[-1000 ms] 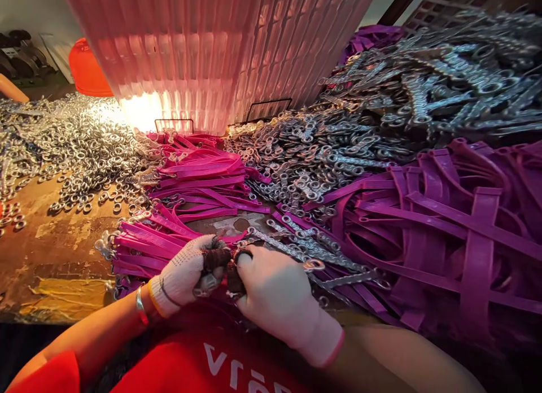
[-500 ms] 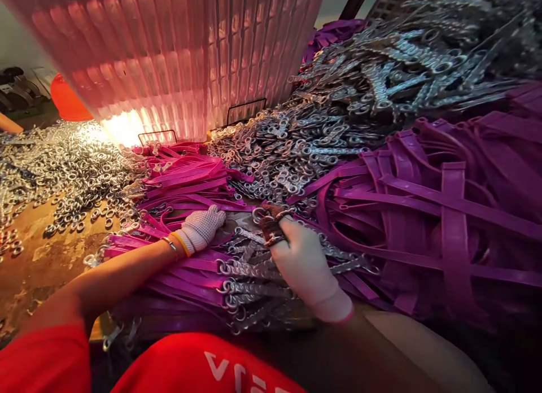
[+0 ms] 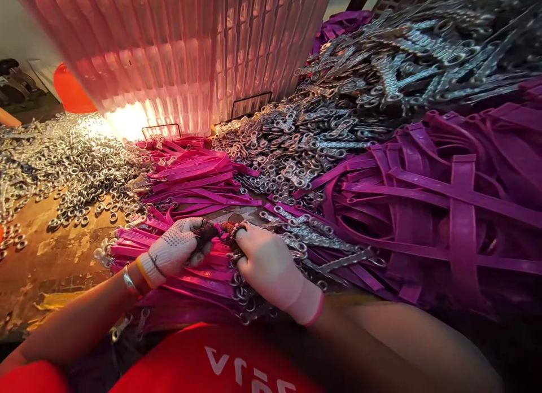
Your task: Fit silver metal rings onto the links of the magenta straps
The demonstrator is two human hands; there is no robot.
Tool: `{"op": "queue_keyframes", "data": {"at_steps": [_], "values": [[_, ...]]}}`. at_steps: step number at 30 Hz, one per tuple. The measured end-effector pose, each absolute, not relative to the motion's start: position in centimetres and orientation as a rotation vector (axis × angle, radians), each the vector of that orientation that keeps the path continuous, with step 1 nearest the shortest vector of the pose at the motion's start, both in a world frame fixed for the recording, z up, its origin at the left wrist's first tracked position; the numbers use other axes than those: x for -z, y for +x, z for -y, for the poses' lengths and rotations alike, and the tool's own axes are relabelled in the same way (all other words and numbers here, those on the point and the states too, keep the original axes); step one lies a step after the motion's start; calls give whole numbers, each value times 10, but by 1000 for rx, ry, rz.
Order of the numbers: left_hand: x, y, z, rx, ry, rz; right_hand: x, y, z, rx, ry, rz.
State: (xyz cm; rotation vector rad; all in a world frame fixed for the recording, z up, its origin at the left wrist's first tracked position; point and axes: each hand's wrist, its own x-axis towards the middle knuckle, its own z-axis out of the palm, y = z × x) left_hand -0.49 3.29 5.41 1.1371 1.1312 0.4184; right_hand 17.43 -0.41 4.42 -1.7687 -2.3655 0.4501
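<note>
Magenta straps (image 3: 212, 279) lie on the table (image 3: 25, 280) beneath both hands (image 3: 269, 269), fingers curled closed, contents hidden.

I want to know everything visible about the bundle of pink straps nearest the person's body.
The bundle of pink straps is many narrow, flat, shiny strips, perhaps leather or plastic, pink to purple. They lie roughly side by side at the front edge of the table. Silvery metal fittings show at the left ends, metal rings at the right. The gloved left hand and right hand hide parts; whether they touch it, I cannot tell.
</note>
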Motion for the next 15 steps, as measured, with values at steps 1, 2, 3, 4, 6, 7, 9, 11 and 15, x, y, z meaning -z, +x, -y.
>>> {"op": "queue_keyframes", "data": {"at_steps": [1, 2, 3, 4, 6, 7, 9, 11, 15], "values": [[-55, -3, -31, -417, 1150, -1131, -45, 172, 5, -411, -1775, 2377], [-55, -2, -29, -409, 1183, -1128, -45, 171, 6, -368, -1784, 2388], [-56, -1, -28, -399, 1234, -1127, -45, 169, 7, -321, -1792, 2403], [-57, -1, -26, -398, 1299, -1128, -44, 168, 8, -273, -1793, 2427], [-57, -3, -23, -422, 1445, -1131, -44, 166, 11, -177, -1769, 2497], [-56, -3, -22, -440, 1498, -1130, -43, 165, 13, -135, -1753, 2534], [-52, -4, -21, -465, 1547, -1124, -42, 165, 14, -84, -1740, 2589], [-43, -5, -21, -465, 1601, -1117, -41, 165, 13, -112, -1745, 2625], [-22, -3, -25, -460, 1809, -1090, -38, 167, 7, -242, -1767, 2580]]}}
